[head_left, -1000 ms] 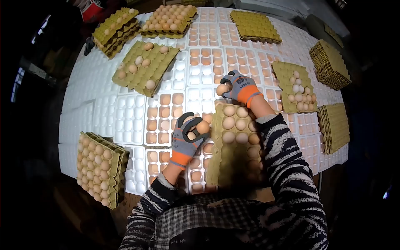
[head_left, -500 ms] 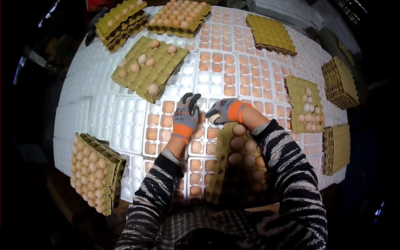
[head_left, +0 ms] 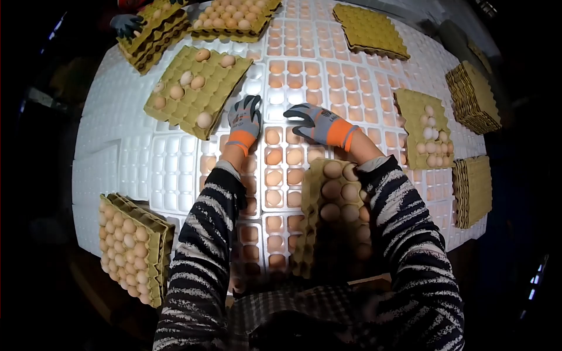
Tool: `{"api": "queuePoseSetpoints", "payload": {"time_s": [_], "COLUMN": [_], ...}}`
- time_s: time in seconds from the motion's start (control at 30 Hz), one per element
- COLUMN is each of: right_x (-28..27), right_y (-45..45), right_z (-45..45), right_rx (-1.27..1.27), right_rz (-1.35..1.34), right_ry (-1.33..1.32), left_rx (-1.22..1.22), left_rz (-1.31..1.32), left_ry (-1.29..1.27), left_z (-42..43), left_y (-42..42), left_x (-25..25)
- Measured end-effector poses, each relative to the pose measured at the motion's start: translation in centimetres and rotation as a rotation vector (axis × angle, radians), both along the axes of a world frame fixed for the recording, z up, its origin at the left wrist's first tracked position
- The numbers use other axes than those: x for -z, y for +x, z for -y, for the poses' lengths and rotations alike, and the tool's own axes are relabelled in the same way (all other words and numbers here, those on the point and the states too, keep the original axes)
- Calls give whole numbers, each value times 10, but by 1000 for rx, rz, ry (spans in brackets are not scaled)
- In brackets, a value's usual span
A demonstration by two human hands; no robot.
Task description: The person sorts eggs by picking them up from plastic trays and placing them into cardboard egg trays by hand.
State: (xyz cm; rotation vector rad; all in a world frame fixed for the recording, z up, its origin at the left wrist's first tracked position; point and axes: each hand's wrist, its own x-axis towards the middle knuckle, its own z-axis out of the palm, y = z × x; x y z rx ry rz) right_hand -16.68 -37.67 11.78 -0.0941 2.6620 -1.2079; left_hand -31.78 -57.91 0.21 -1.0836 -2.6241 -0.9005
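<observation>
My left hand [head_left: 244, 121], in a grey and orange glove, is over the white plastic egg trays, beside the right edge of a pulp tray [head_left: 190, 88] with several eggs. Its fingers point forward, slightly apart, and no egg shows in them. To the right, my right hand [head_left: 319, 124] hovers with fingers and thumb apart and nothing visible between them. Below the two hands, brown eggs [head_left: 273, 156] sit in a white tray [head_left: 283, 209]. Close to my body, under my right forearm, lies a pulp tray [head_left: 313, 202] of eggs, partly in shadow.
Egg-filled pulp trays are stacked at the near left [head_left: 126, 251] and far middle [head_left: 231, 17]. A co-worker's gloved hand [head_left: 126, 26] touches a stack [head_left: 155, 38] at the far left. On the right are another tray with eggs [head_left: 430, 137] and stacks of pulp trays [head_left: 473, 190].
Eggs seen in both my hands a second ago no longer show there. My left hand has moved forward, and my right fingers have spread. The co-worker's hand has come onto the far-left stack.
</observation>
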Motion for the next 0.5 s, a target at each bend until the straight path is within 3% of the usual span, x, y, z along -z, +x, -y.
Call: {"api": "queuePoseSetpoints", "payload": {"time_s": [0.03,0.1,0.17,0.2,0.23,0.27,0.3,0.43,0.5], "right_x": [-17,-63,-82,-88,-92,-102,-111,-49,-43], "right_y": [11,49,96,118,137,153,168,193,198], "right_z": [-6,-10,-16,-19,-15,-3,9,31,34], "right_rx": [111,219,247,136,24,86,148,144,171], "right_rz": [-97,-159,-144,-162,-178,-49,76,-33,-75], "right_ry": [-96,-124,-125,60,240,264,287,675,706], "left_rx": [-45,-28,25,112,266,362,498,615,588], "left_rz": [-7,42,92,187,189,332,301,99,100], "left_ry": [-244,-163,197,318,267,260,160,-188,-237], "left_z": [3,8,12,12,15,15,13,-4,-9], "left_y": [6,8,42,69,94,125,148,198,199], "left_x": [-1,2,-38,-66,-93,-121,-139,-129,-132]}}
